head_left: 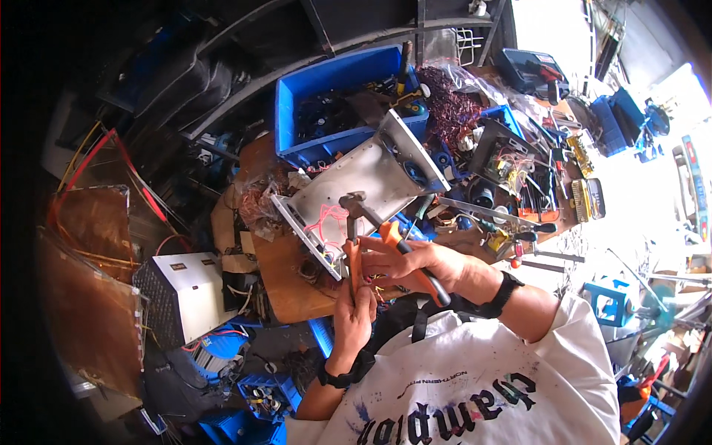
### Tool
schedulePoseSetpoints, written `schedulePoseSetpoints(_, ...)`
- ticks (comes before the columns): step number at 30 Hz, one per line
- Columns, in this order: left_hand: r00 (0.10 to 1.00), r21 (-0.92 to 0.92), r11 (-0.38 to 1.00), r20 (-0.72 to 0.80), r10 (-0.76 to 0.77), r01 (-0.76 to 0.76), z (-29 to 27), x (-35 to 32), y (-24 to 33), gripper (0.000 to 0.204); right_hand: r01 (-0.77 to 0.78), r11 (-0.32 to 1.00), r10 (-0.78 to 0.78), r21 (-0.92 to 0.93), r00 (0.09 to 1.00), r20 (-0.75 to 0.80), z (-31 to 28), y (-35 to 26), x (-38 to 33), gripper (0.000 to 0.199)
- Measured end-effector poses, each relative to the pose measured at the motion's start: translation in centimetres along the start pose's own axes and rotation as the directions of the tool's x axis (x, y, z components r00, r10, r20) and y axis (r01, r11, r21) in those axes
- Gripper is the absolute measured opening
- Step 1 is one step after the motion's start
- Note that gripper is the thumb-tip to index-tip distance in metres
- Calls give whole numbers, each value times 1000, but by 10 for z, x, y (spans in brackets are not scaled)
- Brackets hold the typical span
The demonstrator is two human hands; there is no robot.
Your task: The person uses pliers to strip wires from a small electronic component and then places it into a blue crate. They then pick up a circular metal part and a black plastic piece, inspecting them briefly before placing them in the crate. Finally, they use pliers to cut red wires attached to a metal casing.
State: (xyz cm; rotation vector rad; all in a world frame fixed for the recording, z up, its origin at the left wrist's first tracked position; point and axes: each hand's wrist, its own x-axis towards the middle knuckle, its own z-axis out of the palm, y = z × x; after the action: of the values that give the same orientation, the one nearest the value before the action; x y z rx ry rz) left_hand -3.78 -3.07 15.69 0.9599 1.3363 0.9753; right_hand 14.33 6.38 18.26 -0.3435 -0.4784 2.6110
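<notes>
A silver metal chassis (356, 178) lies tilted on the cluttered wooden bench, with red and pink wires (326, 222) hanging out near its lower edge. My right hand (415, 261) grips pliers with orange and black handles (397, 241), whose grey jaws (353, 202) rest on the chassis. My left hand (354, 315) holds a second orange-handled tool (351, 261) upright, its tip at the wires. Both wrists wear black bands.
A blue plastic crate (337, 100) full of parts stands behind the chassis. Tangled copper wire (449, 107) and circuit parts (512, 163) crowd the right side. A white perforated metal box (182, 293) and a copper-coloured sheet (89, 297) sit at the left. Blue bins (256, 393) lie on the floor.
</notes>
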Motion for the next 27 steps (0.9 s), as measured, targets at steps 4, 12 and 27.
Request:
schedulePoseSetpoints(4,997,-111,991,29,-77,79,-4,-4,-14,29,9,1000,-8,25,999,-51,-3,10,2,81)
schedulePoseSetpoints(12,931,513,858,-321,177,14,-58,-2,-19,35,47,938,-128,-345,968,-215,-22,27,0,50)
schedulePoseSetpoints(27,906,629,771,-263,330,-98,-44,57,-55,60,-192,714,48,-674,973,-226,-64,54,48,89)
